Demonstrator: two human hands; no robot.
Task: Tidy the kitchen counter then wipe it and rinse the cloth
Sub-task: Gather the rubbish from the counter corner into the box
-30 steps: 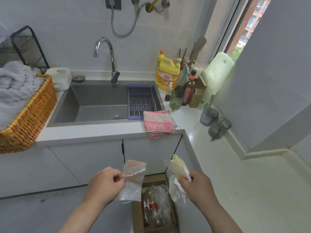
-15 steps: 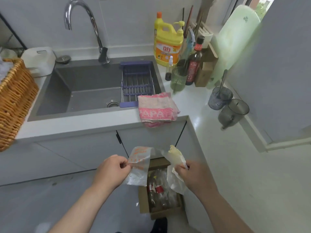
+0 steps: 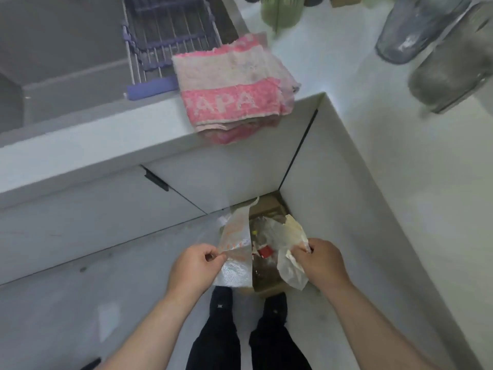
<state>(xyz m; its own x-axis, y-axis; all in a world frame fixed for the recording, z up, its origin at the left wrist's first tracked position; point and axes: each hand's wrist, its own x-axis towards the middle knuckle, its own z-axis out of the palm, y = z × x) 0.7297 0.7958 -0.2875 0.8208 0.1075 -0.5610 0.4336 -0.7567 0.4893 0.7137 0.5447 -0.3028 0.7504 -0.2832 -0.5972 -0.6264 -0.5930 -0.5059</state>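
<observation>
My left hand pinches a clear plastic wrapper with orange print. My right hand grips a crumpled pale paper wrapper. Both wrappers hang over an open cardboard box on the floor, which holds plastic rubbish and something red. A folded pink and white cloth lies on the white counter at the inner corner, draping over its front edge beside the sink.
A purple drain rack sits across the sink's right end. Two grey glass cups and a green cup stand on the counter at the top right. My legs in dark trousers stand before the box.
The view has tilted steeply down and closer to the counter. Both hands with their wrappers have lowered over the cardboard box. The faucet and bottles have left the view.
</observation>
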